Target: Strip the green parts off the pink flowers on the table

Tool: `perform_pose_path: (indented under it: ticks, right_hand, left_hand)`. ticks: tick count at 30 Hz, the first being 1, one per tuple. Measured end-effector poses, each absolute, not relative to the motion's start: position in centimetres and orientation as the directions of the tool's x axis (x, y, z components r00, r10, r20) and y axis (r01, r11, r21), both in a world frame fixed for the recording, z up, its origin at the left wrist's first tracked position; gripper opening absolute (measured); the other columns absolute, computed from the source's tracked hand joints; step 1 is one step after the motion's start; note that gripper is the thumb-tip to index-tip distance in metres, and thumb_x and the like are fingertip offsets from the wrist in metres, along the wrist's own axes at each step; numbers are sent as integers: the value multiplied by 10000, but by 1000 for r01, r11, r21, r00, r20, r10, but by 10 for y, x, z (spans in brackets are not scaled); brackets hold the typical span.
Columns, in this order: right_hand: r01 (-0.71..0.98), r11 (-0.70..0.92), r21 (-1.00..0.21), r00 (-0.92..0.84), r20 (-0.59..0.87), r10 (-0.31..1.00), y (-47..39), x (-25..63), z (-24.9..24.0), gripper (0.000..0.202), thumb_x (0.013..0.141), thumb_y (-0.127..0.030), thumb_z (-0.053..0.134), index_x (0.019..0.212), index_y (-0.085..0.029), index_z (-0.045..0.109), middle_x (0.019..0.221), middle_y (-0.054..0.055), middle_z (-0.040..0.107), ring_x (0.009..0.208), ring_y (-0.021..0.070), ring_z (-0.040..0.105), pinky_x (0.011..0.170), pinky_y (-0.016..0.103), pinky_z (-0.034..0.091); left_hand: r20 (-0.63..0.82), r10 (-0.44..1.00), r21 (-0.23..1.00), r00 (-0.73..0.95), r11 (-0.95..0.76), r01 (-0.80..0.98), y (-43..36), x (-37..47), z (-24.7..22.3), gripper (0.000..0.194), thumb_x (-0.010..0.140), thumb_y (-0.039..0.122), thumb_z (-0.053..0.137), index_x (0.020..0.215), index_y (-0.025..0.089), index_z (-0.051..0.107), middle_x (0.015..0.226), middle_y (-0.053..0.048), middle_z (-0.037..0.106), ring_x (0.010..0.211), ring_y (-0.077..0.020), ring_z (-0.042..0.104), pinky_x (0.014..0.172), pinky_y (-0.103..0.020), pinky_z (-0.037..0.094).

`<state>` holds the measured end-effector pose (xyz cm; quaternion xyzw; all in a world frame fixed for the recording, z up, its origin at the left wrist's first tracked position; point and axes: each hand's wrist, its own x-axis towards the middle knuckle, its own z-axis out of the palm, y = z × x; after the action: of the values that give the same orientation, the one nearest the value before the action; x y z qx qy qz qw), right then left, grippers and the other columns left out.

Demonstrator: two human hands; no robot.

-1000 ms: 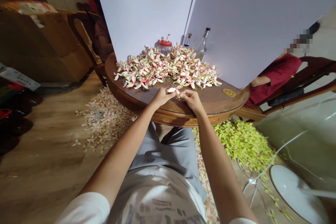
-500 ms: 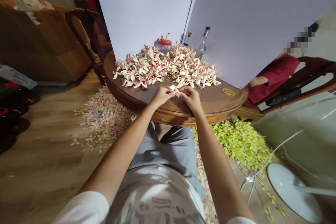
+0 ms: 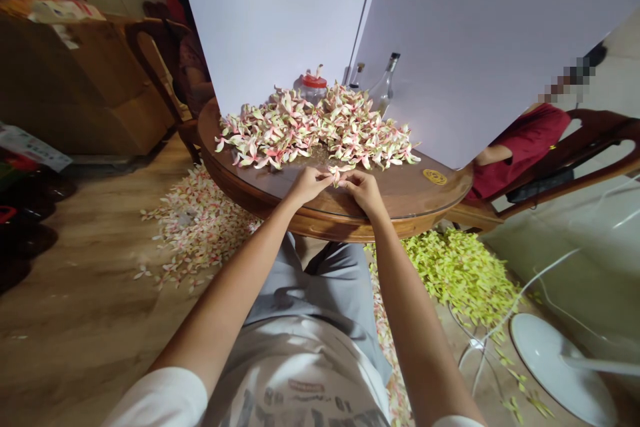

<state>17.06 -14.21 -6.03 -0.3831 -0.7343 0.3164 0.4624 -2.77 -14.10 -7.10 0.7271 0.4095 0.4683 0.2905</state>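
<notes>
Over the front of the round wooden table (image 3: 300, 217), a pink-and-white artificial-looking flower (image 3: 336, 175) is pinched between my two hands. My left hand (image 3: 309, 185) grips its left side with thumb and fingertips, while my right hand (image 3: 363, 190) closes on its right side. Just beyond my fingers lies a wide heap of similar pink-and-white flowers (image 3: 273, 130), spread across the table top. The small parts between my fingertips are partly hidden.
Behind the heap stand a red-lidded jar (image 3: 314, 83) and a glass bottle (image 3: 384, 88), against white panels (image 3: 280, 13). Yellow rubber bands (image 3: 435, 177) lie at right. Floor piles hold pink-white pieces (image 3: 200, 220) and yellow-green pieces (image 3: 460, 270). A person in a red sleeve (image 3: 525, 143) sits at right.
The flower between my fingertips has turned a little and looks more upright. My right fingers have shifted slightly; both hands stay in nearly the same place.
</notes>
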Motion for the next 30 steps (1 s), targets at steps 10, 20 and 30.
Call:
perform_pose_path:
  ticks: [10,20,30]
  right_hand:
    - [322,532,-783,-275,461,844,-144,167,-60,263,861,-429,675,899,-174,725,838,47,712,722,186,581,707,298,436]
    - [265,498,-825,-231,447,864,-145,169,-60,340,826,-522,690,797,-185,660,700,9,598,627,147,474,616,278,384]
    - [63,480,-875,155,483,862,-135,174,-69,363,840,-578,577,764,-246,451,619,-38,376,524,119,343,489,252,305]
  left_hand:
    - [446,871,815,205,-490,307,-141,-26,-69,324,871,381,609,885,109,784,885,-74,779,832,-223,702,771,-283,511]
    - [459,885,787,71,-443,429,-147,-20,-68,289,855,380,633,736,141,743,712,-50,727,670,-189,624,664,-273,449]
    - [475,825,827,-306,-300,475,-145,-22,-64,265,773,282,607,534,172,571,519,11,530,573,-138,483,593,-266,343]
